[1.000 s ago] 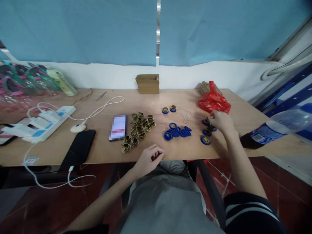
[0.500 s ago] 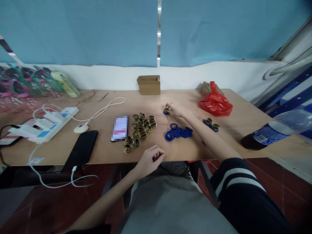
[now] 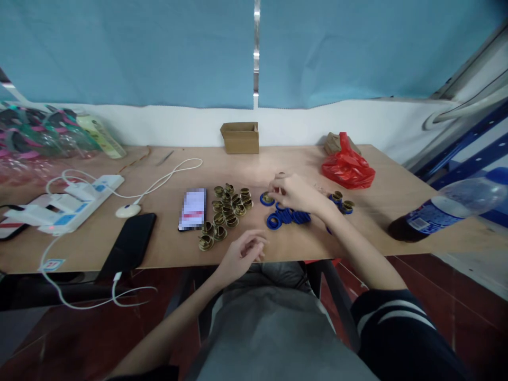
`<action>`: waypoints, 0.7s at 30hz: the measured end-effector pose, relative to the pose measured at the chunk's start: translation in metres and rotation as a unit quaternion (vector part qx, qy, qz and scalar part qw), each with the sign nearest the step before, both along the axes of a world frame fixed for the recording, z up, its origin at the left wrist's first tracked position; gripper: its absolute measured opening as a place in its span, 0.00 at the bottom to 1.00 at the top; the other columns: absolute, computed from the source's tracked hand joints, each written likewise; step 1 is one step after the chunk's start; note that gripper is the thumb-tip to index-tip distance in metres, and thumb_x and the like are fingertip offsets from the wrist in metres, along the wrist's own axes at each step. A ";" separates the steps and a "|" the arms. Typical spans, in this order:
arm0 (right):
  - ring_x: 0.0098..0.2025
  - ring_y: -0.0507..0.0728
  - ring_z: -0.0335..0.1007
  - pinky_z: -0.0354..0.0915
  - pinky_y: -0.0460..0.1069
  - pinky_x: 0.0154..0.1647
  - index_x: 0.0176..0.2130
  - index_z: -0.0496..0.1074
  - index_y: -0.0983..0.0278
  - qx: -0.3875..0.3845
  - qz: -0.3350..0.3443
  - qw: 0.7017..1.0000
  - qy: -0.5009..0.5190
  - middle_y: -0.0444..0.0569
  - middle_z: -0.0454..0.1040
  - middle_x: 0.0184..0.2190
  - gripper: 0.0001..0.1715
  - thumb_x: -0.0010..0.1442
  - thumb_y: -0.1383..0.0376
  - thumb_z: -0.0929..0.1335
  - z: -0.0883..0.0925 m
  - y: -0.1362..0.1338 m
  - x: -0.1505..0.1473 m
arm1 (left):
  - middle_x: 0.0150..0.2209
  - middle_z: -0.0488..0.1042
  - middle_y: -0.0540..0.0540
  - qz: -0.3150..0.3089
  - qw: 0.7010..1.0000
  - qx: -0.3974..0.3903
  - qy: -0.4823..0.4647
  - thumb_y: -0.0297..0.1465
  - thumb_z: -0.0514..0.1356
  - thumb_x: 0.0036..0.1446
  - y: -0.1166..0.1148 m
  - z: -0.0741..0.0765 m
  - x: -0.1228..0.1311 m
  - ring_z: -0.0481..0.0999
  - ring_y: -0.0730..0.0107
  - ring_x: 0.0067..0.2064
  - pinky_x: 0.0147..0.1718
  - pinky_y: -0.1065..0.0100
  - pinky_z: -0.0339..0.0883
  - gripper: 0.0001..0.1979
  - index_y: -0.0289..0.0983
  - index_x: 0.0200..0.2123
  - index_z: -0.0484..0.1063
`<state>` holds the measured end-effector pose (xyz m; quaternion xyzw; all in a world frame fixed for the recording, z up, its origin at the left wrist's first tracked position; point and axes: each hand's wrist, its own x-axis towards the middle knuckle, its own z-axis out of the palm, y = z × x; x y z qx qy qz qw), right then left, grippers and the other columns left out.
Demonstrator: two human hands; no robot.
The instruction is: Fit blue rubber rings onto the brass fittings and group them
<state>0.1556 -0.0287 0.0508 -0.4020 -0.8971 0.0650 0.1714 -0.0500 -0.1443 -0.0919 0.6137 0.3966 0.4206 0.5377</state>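
Observation:
My right hand (image 3: 292,191) is over the middle of the table, its fingers closed on a small brass-coloured round fitting with a blue ring (image 3: 267,198) around its base. Just below that hand lies a pile of loose blue rings (image 3: 291,215). Close to the table's front edge, my left hand (image 3: 241,255) hovers with loosely curled fingers apart and nothing visible in them. A group of brass-coloured fittings (image 3: 227,210) stands to its upper left. Two fittings with blue rings (image 3: 342,202) sit to the right, beyond my right wrist.
A lit phone (image 3: 193,209) and a dark phone (image 3: 130,242) lie left, near a white power strip (image 3: 81,203) with cables. At the back are a cardboard box (image 3: 240,138) and red plastic bag (image 3: 348,166). A cola bottle (image 3: 436,214) lies tilted at right.
My right hand has come nearer to me, bringing the ringed fitting toward the loose blue rings. My left hand's fingers have loosened from a tighter curl. The view has shifted slightly.

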 end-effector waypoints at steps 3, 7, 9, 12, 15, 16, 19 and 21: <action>0.27 0.52 0.64 0.54 0.48 0.31 0.32 0.76 0.62 -0.086 0.076 0.991 0.067 0.44 0.74 0.27 0.08 0.64 0.69 0.69 -0.014 -0.048 -0.002 | 0.46 0.81 0.41 -0.030 0.998 -0.033 -0.053 0.39 0.65 0.61 0.003 0.000 -0.004 0.81 0.68 0.37 0.38 0.66 0.77 0.22 0.36 0.55 0.71; 0.26 0.51 0.64 0.54 0.47 0.29 0.33 0.75 0.61 -0.129 0.085 0.980 0.127 0.42 0.73 0.25 0.08 0.66 0.67 0.68 -0.053 -0.083 -0.007 | 0.46 0.82 0.42 -0.070 0.995 -0.056 -0.039 0.35 0.71 0.54 0.005 0.000 -0.010 0.82 0.61 0.45 0.48 0.61 0.76 0.25 0.36 0.54 0.74; 0.25 0.51 0.65 0.56 0.47 0.29 0.39 0.76 0.61 -0.143 0.054 0.974 0.165 0.42 0.73 0.25 0.08 0.70 0.64 0.66 -0.068 -0.087 -0.006 | 0.48 0.81 0.42 -0.073 0.995 -0.063 -0.023 0.34 0.71 0.54 0.005 0.002 -0.011 0.81 0.60 0.48 0.50 0.59 0.75 0.25 0.36 0.55 0.73; 0.28 0.54 0.68 0.62 0.48 0.32 0.46 0.74 0.62 -0.091 -0.021 0.984 0.152 0.45 0.75 0.29 0.09 0.70 0.64 0.65 -0.079 -0.081 0.000 | 0.48 0.81 0.42 -0.055 0.995 -0.080 -0.016 0.33 0.71 0.53 0.004 0.004 -0.010 0.81 0.59 0.48 0.52 0.58 0.74 0.26 0.35 0.54 0.73; 0.47 0.64 0.71 0.66 0.56 0.48 0.49 0.75 0.65 0.035 -0.056 0.998 0.022 0.58 0.76 0.46 0.12 0.66 0.64 0.70 -0.083 -0.071 0.005 | 0.46 0.81 0.43 -0.050 0.993 -0.099 -0.036 0.33 0.73 0.51 0.005 0.004 -0.008 0.82 0.60 0.46 0.52 0.58 0.74 0.26 0.35 0.52 0.73; 0.53 0.68 0.68 0.64 0.60 0.52 0.49 0.75 0.65 0.064 -0.056 0.996 -0.024 0.62 0.73 0.52 0.14 0.64 0.63 0.72 -0.085 -0.068 0.006 | 0.45 0.81 0.43 -0.051 0.992 -0.103 -0.047 0.32 0.73 0.50 0.005 0.004 -0.008 0.82 0.60 0.46 0.52 0.58 0.74 0.25 0.35 0.51 0.72; 0.60 0.73 0.63 0.62 0.65 0.57 0.49 0.75 0.66 0.091 -0.060 0.989 -0.100 0.66 0.68 0.60 0.18 0.62 0.62 0.74 -0.090 -0.061 0.005 | 0.46 0.81 0.43 -0.054 0.990 -0.109 -0.075 0.31 0.74 0.49 0.006 0.001 -0.008 0.82 0.61 0.46 0.51 0.59 0.74 0.24 0.36 0.48 0.72; 0.60 0.73 0.63 0.62 0.65 0.57 0.49 0.75 0.67 0.082 -0.061 0.989 -0.105 0.66 0.69 0.59 0.17 0.61 0.63 0.74 -0.091 -0.058 0.004 | 0.47 0.81 0.42 -0.055 0.988 -0.111 -0.087 0.30 0.75 0.48 0.006 0.000 -0.008 0.82 0.62 0.46 0.50 0.60 0.74 0.24 0.36 0.46 0.71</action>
